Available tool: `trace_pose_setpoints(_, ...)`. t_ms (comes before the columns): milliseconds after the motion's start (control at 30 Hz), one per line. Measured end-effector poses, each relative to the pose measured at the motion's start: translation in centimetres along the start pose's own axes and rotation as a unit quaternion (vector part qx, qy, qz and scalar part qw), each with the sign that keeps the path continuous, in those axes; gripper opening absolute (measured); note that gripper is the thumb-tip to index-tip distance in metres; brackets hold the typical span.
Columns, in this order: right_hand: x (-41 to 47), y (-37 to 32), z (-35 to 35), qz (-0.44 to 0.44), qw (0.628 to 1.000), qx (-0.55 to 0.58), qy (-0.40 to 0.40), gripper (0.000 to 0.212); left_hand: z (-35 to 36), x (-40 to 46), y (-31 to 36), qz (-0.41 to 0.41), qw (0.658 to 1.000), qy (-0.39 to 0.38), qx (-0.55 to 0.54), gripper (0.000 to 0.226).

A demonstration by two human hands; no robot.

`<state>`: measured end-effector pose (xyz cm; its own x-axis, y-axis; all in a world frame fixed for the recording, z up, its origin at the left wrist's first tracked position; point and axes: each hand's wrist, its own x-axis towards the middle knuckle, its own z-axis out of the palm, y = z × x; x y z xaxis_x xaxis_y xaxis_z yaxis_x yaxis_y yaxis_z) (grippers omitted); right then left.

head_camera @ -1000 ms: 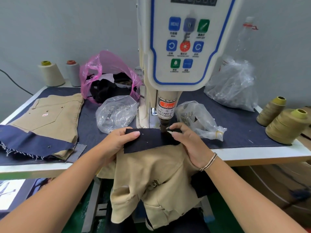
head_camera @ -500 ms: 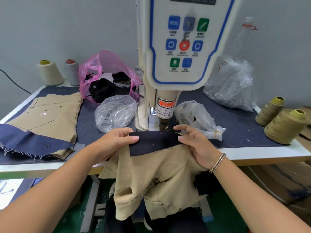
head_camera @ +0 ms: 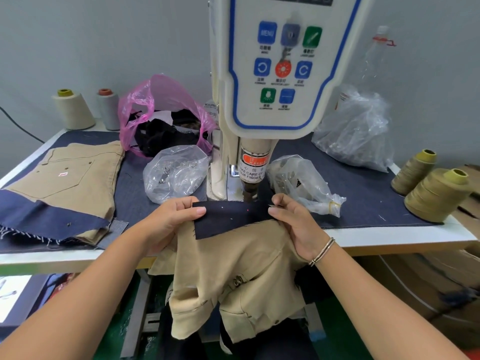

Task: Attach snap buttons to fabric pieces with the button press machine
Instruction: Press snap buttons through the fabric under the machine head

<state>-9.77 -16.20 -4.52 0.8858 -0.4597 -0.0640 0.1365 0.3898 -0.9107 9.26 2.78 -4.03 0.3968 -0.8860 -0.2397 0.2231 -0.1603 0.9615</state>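
- Under the press head of the button press machine (head_camera: pixel 270 74), at the near edge of the table (head_camera: pixel 389 237), we see a dark fabric strip (head_camera: pixel 228 216) stretched flat between two hands.
- Our left hand (head_camera: pixel 168 219) pinches the strip's left end, thumb on top and fingers curled beneath.
- Our right hand (head_camera: pixel 296 222) pinches the right end in the same way; a thin bracelet (head_camera: pixel 322 252) sits on that wrist.
- A small red light dot shows on the strip near its middle, just in front of the machine's punch (head_camera: pixel 250 193); two pale specks also mark the cloth.
- The strip is sewn to a tan garment (head_camera: pixel 233 281), which hangs down off the table edge toward us.
- Left of the machine lies a clear bag (head_camera: pixel 176 172) of small metal parts, with a pink bag (head_camera: pixel 161 110) holding dark cloth behind it.
- Right of the machine lies another clear bag (head_camera: pixel 301 183) of parts, and a bigger crumpled one (head_camera: pixel 355 131) sits farther back.
- On the far left of the table we find folded tan pieces (head_camera: pixel 67 172) edged in navy, and two thread cones (head_camera: pixel 75 110) stand against the wall.
- Two olive thread cones (head_camera: pixel 436 193) stand at the right edge.
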Motion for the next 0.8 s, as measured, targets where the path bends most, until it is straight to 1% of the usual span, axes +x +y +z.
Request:
trace_pose_setpoints(167, -0.04, 0.0, -0.03, 0.0, 1.0, -0.019, -0.024, 0.021, -0.2, 0.2, -0.41, 0.02, 0.999, 0.002, -0.034, 0.024)
trace_pose_setpoints(233, 0.04, -0.03, 0.04, 0.0, 0.999, -0.011, -0.038, 0.023, -0.34, 0.26, -0.52, 0.027, 0.998, 0.0, -0.052, 0.018)
trace_pose_setpoints(367, 0.2, 0.05, 0.0, 0.003, 0.999, 0.018, -0.049, 0.02, -0.42, 0.25, -0.5, 0.035, 0.997, 0.002, -0.071, 0.021)
trace_pose_setpoints(567, 0.31, 0.2, -0.09, 0.003, 0.998, 0.016, -0.055, 0.021, -0.28, 0.3, -0.47, 0.053, 0.995, 0.035, -0.072, 0.027)
trace_pose_setpoints(667, 0.33, 0.26, -0.1, -0.003, 0.998, 0.007, -0.062, 0.021, 0.02, 0.05, -0.15, 0.048, 0.995, 0.051, -0.076, 0.048)
trace_pose_setpoints(700, 0.37, 0.29, -0.08, -0.004, 0.998, 0.006, -0.062, 0.021, 0.09, -0.02, -0.04, 0.047, 0.994, 0.053, -0.08, 0.052)
trace_pose_setpoints(800, 0.51, 0.32, -0.04, -0.006, 0.999, 0.018, -0.05, 0.022, 0.19, -0.08, 0.11, 0.046, 0.994, 0.057, -0.084, 0.047)
